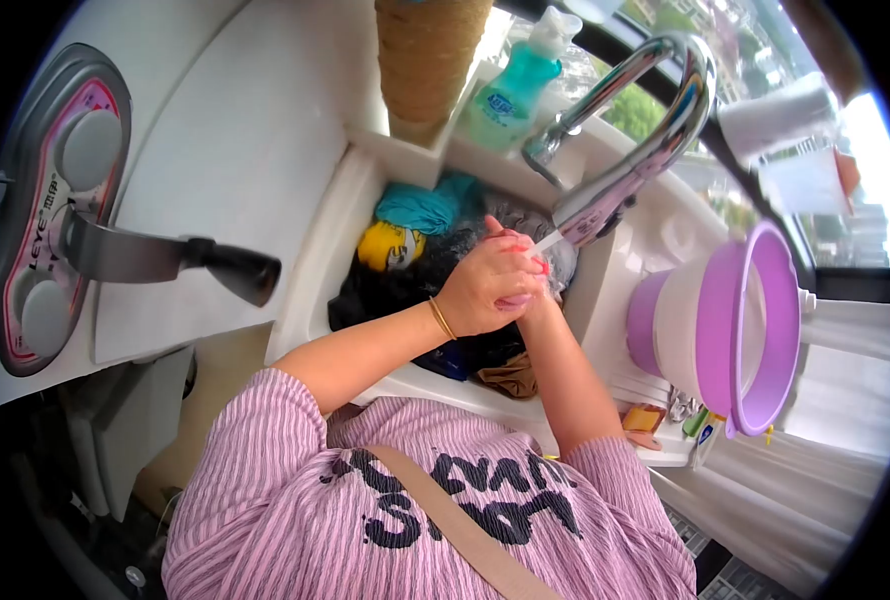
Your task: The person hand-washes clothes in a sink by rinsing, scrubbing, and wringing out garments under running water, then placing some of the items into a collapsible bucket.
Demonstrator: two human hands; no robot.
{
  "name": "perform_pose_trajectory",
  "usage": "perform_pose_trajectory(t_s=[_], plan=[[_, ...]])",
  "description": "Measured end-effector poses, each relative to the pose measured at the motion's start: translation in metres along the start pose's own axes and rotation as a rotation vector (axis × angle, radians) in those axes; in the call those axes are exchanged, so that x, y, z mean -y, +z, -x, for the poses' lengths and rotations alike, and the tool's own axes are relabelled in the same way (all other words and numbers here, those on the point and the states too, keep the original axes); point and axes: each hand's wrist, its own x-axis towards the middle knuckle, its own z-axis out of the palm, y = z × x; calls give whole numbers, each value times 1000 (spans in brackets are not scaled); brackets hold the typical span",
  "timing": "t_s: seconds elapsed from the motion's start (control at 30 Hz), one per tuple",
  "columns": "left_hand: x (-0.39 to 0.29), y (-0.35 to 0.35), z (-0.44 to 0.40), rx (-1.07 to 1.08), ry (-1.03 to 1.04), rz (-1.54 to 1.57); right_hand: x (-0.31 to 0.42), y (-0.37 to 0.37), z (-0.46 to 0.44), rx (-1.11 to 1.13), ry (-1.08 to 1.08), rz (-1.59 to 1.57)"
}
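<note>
Sink (315, 270): white, one basin, filled with wet-looking cloth. Left hand (478, 290): over the middle of the sink, clasped to the right hand (533, 294), thin gold-coloured bangle (441, 318) at its wrist. Fingers: folded together, left ones overlapping the right hand; how tightly either set closes, and whether anything lies between the palms, cannot be told.

Faucet (700, 95): chrome, arched, at the far right of the sink, its mouth just beside the hands, a thin stream of water (548, 241) reaching them.

Contents of the sink: teal cloth (420, 208), far left; yellow cloth (390, 247), just nearer; black cloth (373, 292), left and middle; brown cloth (510, 377), near edge.

Pump bottle (510, 105): green-blue, white head, beyond the sink. Bucket (715, 330): purple and white, right of the sink. Desk (215, 180): white, left of the sink, bearing a black-handled metal tool (135, 252).
</note>
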Motion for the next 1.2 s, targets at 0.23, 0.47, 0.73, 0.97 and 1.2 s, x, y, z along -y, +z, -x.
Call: perform_pose_trajectory(t_s=[0.23, 0.47, 0.73, 0.97, 1.2], plan=[[-24, 9, 2, 296, 437, -43, -10, 107, 13, -472, 318, 693], [-32, 70, 44, 517, 617, 76, -50, 157, 35, -772, 476, 1569], [-33, 171, 107, 1046, 545, -135, -55, 101, 71, -1052, 492, 2120], [-39, 145, 81, 1060, 574, -114, -50, 116, 84, -1015, 145, 2296], [-51, 43, -7, 304, 611, -140, -82, 313, 93, -896, -781, 2527]])
